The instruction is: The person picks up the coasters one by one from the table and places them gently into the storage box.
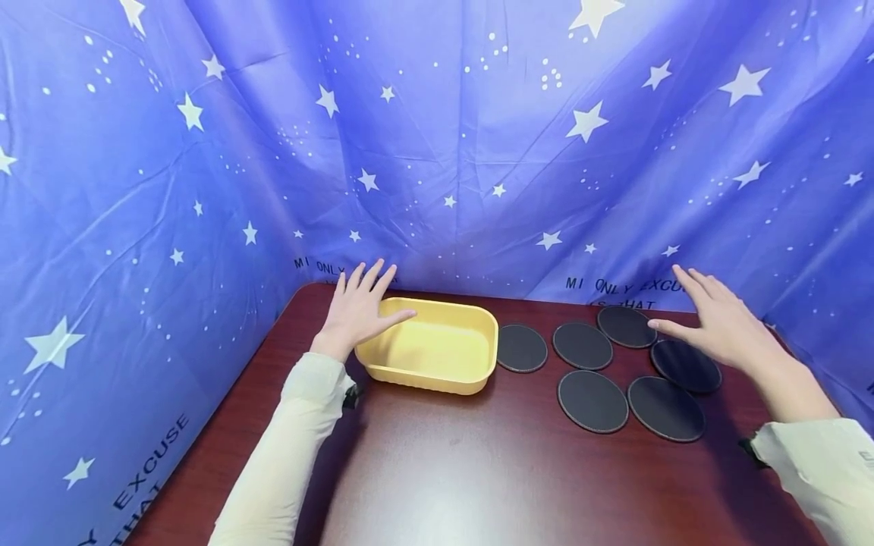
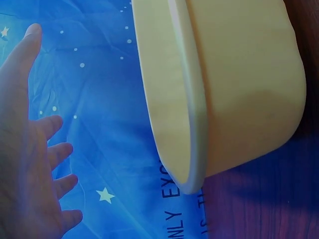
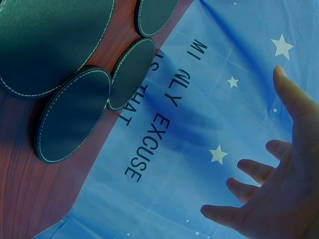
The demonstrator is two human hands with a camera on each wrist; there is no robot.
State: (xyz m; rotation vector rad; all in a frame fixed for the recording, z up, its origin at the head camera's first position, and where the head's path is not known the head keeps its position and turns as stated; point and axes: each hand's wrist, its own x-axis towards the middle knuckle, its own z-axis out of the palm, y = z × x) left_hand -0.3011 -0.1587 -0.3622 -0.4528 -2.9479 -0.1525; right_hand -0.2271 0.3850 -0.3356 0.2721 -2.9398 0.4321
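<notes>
My left hand (image 1: 357, 312) hovers over the left end of a yellow rectangular tub (image 1: 437, 379), fingers spread and holding nothing. In the left wrist view the tub (image 2: 249, 89) stands apart from the hand (image 2: 30, 149), its rim and outer wall showing. Above the group of round black coasters at the right, my right hand (image 1: 727, 322) is raised with its fingers extended. The nearest coasters are the far one (image 1: 624, 327) and the rightmost one (image 1: 686, 368). White stitching runs round the edge of each coaster (image 3: 75, 117) in the right wrist view.
More coasters lie flat on the dark red wooden table (image 1: 437, 470): one (image 1: 522, 349) beside the tub, others (image 1: 583, 346) further right, and two nearer ones (image 1: 592, 402). A blue curtain (image 1: 457, 152) with white stars hangs behind the table and along its left side.
</notes>
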